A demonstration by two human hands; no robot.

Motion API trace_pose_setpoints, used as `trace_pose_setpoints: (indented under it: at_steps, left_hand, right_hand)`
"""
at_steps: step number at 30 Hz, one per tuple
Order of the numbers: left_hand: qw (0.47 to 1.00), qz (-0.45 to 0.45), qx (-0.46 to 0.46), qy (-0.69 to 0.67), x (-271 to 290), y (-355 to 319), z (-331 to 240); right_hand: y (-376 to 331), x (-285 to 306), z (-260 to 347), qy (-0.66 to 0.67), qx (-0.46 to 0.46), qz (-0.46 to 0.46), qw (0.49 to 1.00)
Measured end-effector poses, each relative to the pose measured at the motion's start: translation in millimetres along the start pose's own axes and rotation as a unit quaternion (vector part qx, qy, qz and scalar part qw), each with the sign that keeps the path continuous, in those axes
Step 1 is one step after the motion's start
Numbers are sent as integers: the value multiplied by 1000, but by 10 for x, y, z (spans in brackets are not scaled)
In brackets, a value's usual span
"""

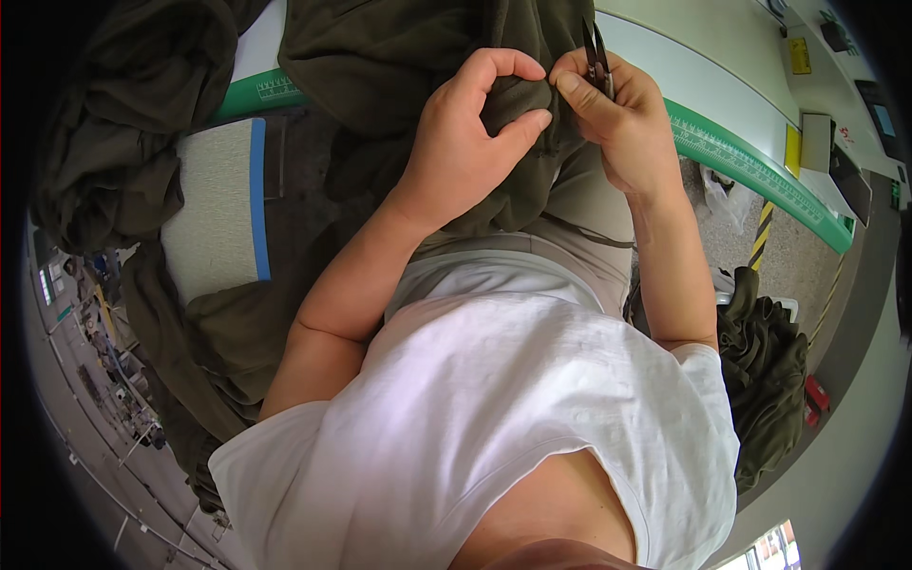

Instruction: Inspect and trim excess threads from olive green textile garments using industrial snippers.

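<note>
A dark olive-green garment (380, 59) hangs over the table's edge and down toward my lap. My left hand (465, 133) curves its thumb and index finger around a bunched fold of this cloth. Close beside it, my right hand (622, 114) has a small pair of dark thread snips (596, 49) tucked in its fingers, blades pointing away from me. The right thumb and index fingertip pinch together at the cloth, almost touching the left index fingertip. Whatever lies between those tips is too small to make out.
A green table edge with a printed ruler (750, 176) curves across in front. More olive cloth (81, 142) is heaped at the left, by a pale board with a blue edge (257, 199). Another cloth pile (765, 380) lies at my right, below a clear plastic bag (727, 199).
</note>
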State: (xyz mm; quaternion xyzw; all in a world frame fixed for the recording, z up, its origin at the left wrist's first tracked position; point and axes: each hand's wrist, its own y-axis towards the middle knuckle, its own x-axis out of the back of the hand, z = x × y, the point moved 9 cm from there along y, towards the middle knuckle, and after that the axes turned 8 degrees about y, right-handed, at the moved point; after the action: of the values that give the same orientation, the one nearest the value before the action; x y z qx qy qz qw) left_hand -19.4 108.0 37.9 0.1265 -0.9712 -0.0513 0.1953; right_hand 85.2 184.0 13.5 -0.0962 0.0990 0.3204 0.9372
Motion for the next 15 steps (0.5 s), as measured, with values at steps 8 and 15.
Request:
trace_pose_setpoints:
  at_steps: [8, 15]
  left_hand:
    - [999, -30, -17, -5, 21, -37, -126]
    - [993, -42, 33, -109, -25, -2, 84]
  right_hand:
    - [-67, -25, -78, 95, -59, 18, 994]
    - [-96, -18, -231, 195, -92, 18, 976]
